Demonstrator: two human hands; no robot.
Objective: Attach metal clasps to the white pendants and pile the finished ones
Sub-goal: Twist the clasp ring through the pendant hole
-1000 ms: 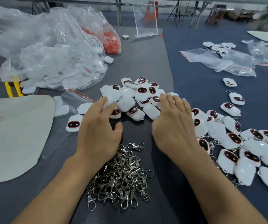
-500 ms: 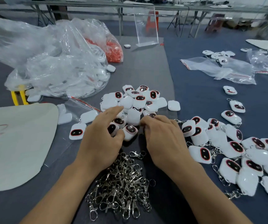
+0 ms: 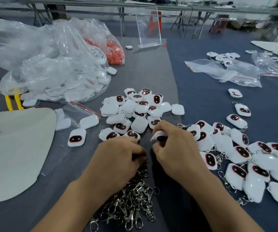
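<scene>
White pendant, one of many, is sitting in my right hand, near the middle of the bench. The right fingers are curling round it and holding it tight.

My left hand is reaching down onto the far end of the clasps, the shiny pile nearest to me. Its fingers are bending into the pile. I cannot tell if they are pinching a clasp, because the hand is hiding them.

I am thinking this is the picking-up step: one pendant is ready and a clasp is being looked for. Next I am going to need one clasp pulled free, opened and hooked onto the pendant. The clasps are tangling together, so more than one may come up.

Loose pendants are lying just beyond my hands, close enough to get knocked. Finished ones are piling up on the right, with clasps on. Big plastic bags are lying far left, a clear stand is standing far back, and a pale sheet is lying on the left.
</scene>
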